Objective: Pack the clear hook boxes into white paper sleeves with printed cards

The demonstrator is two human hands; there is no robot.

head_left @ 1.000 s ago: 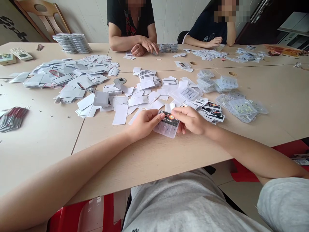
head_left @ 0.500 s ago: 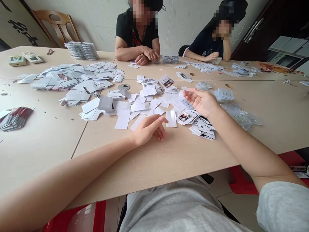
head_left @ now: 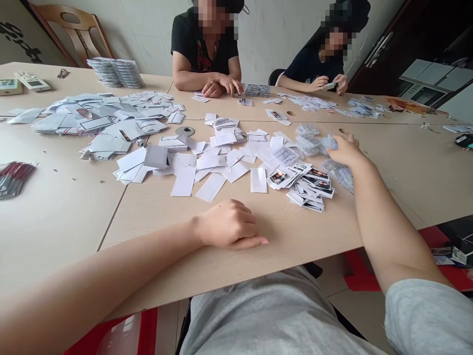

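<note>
My left hand (head_left: pixel 232 226) rests on the bare wood near the table's front edge, its fingers curled under and the thumb lying along the side. No object shows in it. Further right, my right hand (head_left: pixel 346 150) reaches palm down over small clear plastic packets (head_left: pixel 328 143) and grips at them; its fingertips are partly hidden. More clear packets (head_left: pixel 307 132) lie to its left and others (head_left: pixel 338 173) under the wrist. Between my hands sits a fanned pile of white cards with dark printed pictures (head_left: pixel 308 190), beside a single white paper sleeve (head_left: pixel 258 180).
White paper sleeves (head_left: pixel 210 161) spread across the middle, with a bigger heap (head_left: pixel 107 118) at left and a grey tape roll (head_left: pixel 185 131) between. Stacked packs (head_left: pixel 115 73) stand at the back left. Two people sit opposite, their hands (head_left: pixel 221 85) on small packets and cards.
My right hand has moved right, from above the cards to the clear packets. My left hand has come down nearer the table edge and curled up. The person at far right now has both hands on a card.
</note>
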